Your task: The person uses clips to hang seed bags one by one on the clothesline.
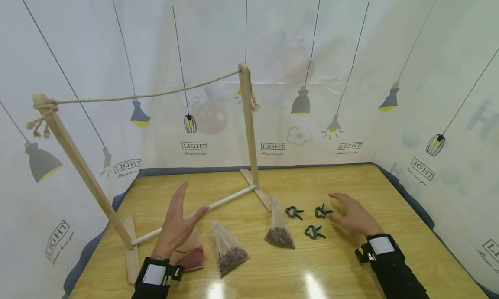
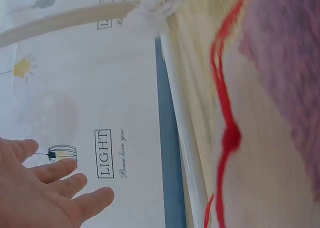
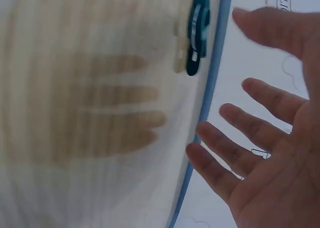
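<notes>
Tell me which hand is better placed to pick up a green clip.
Probably the right hand: it is open, its fingers close to the nearest green clip. The left hand is farther off, near the red-stringed bag.

Room above; bags point(image 1: 279, 232), clips point(image 1: 314, 232) between hands point(image 1: 175, 232) point(image 1: 354, 216)

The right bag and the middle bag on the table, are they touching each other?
Apart. The head view shows a strip of wooden tabletop between the right bag and the middle bag, all the way from bottom to top.
</notes>
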Motion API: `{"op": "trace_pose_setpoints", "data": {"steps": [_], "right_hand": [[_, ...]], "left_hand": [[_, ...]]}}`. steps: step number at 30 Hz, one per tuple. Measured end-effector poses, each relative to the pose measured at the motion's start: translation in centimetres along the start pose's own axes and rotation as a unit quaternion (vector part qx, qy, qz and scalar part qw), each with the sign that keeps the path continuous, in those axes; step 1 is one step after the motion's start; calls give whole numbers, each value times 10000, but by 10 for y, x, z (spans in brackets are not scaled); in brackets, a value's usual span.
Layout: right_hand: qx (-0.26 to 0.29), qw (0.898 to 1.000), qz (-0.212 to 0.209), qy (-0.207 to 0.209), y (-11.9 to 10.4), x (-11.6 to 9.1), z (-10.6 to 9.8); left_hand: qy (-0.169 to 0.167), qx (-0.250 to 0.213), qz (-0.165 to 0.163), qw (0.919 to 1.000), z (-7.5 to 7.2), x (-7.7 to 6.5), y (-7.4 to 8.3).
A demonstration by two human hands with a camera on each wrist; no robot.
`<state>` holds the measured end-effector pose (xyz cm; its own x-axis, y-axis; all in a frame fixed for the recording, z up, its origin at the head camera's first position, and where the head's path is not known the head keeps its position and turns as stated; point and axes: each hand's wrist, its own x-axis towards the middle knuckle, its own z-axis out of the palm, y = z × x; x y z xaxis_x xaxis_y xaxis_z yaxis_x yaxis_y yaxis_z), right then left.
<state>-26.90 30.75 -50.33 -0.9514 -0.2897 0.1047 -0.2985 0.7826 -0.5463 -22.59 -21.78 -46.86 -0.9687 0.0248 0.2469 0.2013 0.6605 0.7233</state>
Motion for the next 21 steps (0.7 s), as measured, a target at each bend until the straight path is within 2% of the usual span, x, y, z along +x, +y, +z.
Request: {"op": "trace_pose_setpoints", "data": {"steps": [5, 12, 16, 21], "right_hand": [[-228, 9995, -114, 170, -1, -1, 7], [-329, 9988, -89, 341, 2, 1, 16], [-493, 9982, 55, 344, 6, 3, 21], [-528, 9979, 30, 368, 7, 5, 22]], "left_hand": [[-1, -432, 37, 9991, 5, -5, 9], [-57, -983, 385, 9944, 13, -14, 22], [-127, -1194, 505, 9915, 18, -19, 27], [-146, -1357, 483, 9895, 23, -24, 31]]}}
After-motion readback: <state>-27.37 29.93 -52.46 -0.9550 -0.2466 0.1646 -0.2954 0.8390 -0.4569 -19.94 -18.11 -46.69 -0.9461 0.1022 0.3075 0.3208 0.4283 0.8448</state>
